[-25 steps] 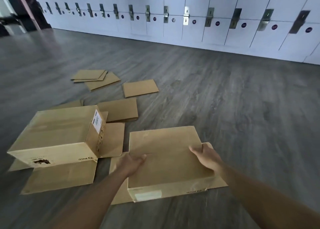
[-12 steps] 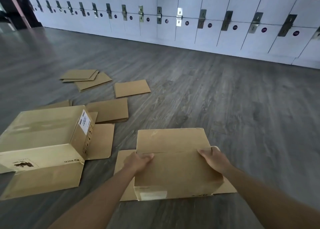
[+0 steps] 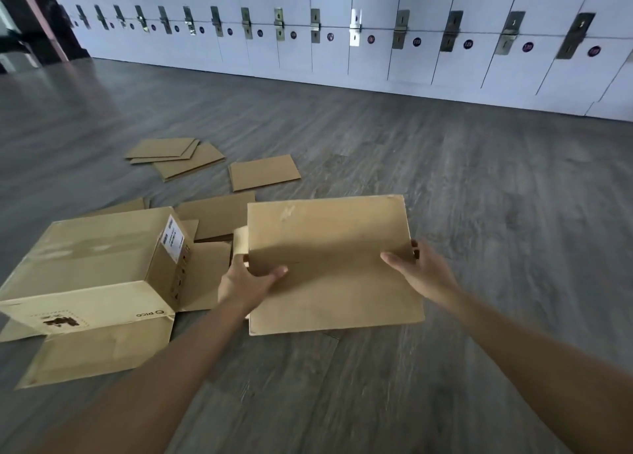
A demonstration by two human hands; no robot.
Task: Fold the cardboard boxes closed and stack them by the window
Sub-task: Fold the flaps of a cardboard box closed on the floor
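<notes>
Hands, left (image 3: pixel 247 282) and right (image 3: pixel 419 268), grip a cardboard box (image 3: pixel 330 265) (grey plank floor (image 3: pixel 479 196), white lockers (image 3: pixel 376 49)).

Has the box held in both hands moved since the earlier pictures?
Yes. The held box has risen off the floor and tilted up, beside the labelled box.

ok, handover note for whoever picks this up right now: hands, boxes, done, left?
Left hand: grips the left edge of the held box, thumb on top.
Right hand: grips its right edge.
The held box is tilted up, with one small flap sticking out at its left.
The big labelled box sits on the floor to the left, flaps splayed out.
Loose cardboard sheets lie beyond, toward the lockers.
Done: nothing stacked that I can see.
Left: close both boxes and stack them; no window in view.
</notes>
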